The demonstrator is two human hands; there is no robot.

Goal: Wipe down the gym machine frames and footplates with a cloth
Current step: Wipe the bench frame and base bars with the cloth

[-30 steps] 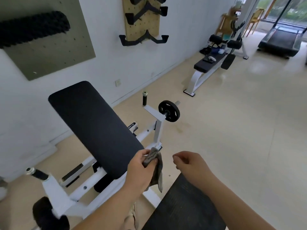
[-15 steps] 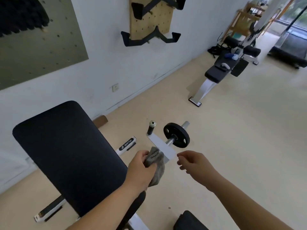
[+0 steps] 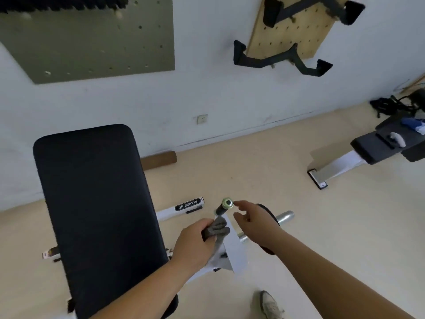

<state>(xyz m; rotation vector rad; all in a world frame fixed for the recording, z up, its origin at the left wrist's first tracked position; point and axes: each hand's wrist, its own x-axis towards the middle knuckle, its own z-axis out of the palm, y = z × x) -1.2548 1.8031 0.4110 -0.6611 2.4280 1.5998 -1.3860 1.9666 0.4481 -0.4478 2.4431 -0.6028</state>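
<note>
Left hand (image 3: 195,246) bunches the cloth (image 3: 216,229) onto the frame (image 3: 233,249) for wiping; right hand (image 3: 256,223), fingers (image 3: 239,203) loosely spread, hovers just beside the handle (image 3: 226,204), likely to steady it.

Two hands (image 3: 195,245) (image 3: 255,224); one cloth (image 3: 216,229); two benches (image 3: 92,203) (image 3: 377,146); two pegboards (image 3: 92,42) (image 3: 292,31); one shoe (image 3: 269,305).

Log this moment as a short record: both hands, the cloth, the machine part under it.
left hand: grips the grey cloth
right hand: open, holds nothing, fingers by the black handle; contact unclear
cloth position: draped on the white frame below the handle
nearby: black back pad to the left
</note>
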